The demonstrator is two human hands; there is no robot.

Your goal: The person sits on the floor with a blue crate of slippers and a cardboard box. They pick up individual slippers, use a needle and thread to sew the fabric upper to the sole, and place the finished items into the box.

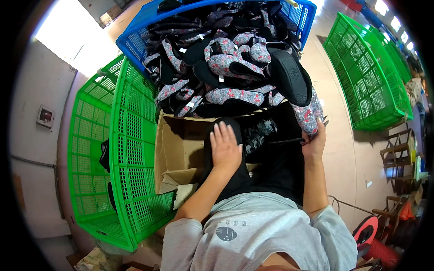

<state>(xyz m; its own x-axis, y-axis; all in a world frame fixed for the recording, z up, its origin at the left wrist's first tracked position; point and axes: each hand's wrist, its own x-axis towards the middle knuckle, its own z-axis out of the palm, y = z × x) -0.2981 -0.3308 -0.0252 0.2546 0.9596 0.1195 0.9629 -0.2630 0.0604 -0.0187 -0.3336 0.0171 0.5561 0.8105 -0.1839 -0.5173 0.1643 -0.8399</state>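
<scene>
My left hand [226,147] lies flat on my black-trousered knee, fingers slightly spread, holding nothing. My right hand [315,141] is closed around the toe end of a slipper [304,118] with a grey-and-red floral upper. The black sole of a slipper faces up above that toe; a second floral upper shows close beside it, and I cannot tell whether they are one pair. A small dark pointed thing juts out by my right fingertips, too small to name. Ahead of my knees, a blue crate [128,39] is heaped with similar floral slippers.
Close on my left stand green plastic crates [121,131] on their sides. A cardboard box [169,147] sits open beside my left knee. Across the floor at right is another green crate [357,67], with a wooden stool [398,147] nearer. A red-rimmed round object [371,226] is at lower right.
</scene>
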